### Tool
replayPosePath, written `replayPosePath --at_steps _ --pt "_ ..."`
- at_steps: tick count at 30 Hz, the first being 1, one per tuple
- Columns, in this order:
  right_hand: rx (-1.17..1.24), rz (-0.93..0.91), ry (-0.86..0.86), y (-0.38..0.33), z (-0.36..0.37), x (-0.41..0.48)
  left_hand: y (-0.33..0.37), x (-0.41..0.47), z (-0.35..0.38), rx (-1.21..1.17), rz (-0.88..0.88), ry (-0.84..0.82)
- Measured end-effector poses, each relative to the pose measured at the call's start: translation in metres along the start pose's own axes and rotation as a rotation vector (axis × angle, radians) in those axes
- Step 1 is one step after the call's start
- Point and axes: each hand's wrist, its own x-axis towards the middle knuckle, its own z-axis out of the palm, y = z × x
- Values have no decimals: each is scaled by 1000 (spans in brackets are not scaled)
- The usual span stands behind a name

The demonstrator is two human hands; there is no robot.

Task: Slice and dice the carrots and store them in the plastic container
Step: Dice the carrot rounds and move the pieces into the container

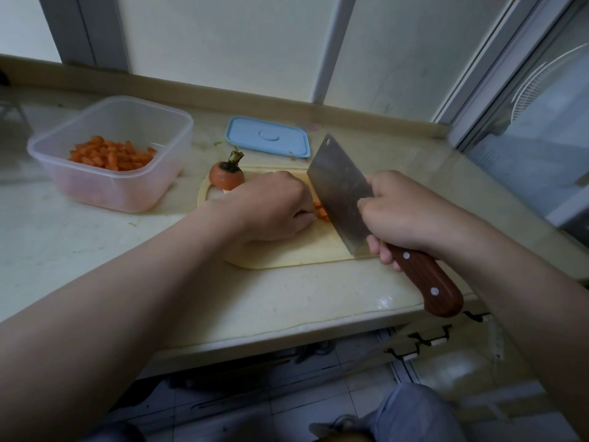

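Cleaver (338,193) edge apparently touches carrot pieces (322,212) beside left hand (274,205).

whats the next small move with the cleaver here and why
Probably press the cleaver straight down through the carrot pieces on the cutting board. The right hand grips its handle with the blade right beside the pieces. The left hand holds them under curled fingers, so another cut looks set up.
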Motion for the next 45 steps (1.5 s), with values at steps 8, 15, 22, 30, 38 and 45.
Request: replayPosePath --at_steps 8,15,22,30,38,45 --pt "-66 23 -28 -4 5 1 1 1 1 17 -13 -24" --pt "-153 39 -46 -20 8 7 4 1 -1 22 -20 -43" --pt "-173 38 -67 -18 6 2 5 -1 -4 15 -47 -39" --pt "25 43 26 3 3 15 12 -6 -6 -14 34 -9" --pt "175 20 99 12 -21 10 11 -7 -12 -26 -134 74" --pt "281 -48 1 2 5 -5 9 -6 -19 41 -402 242"
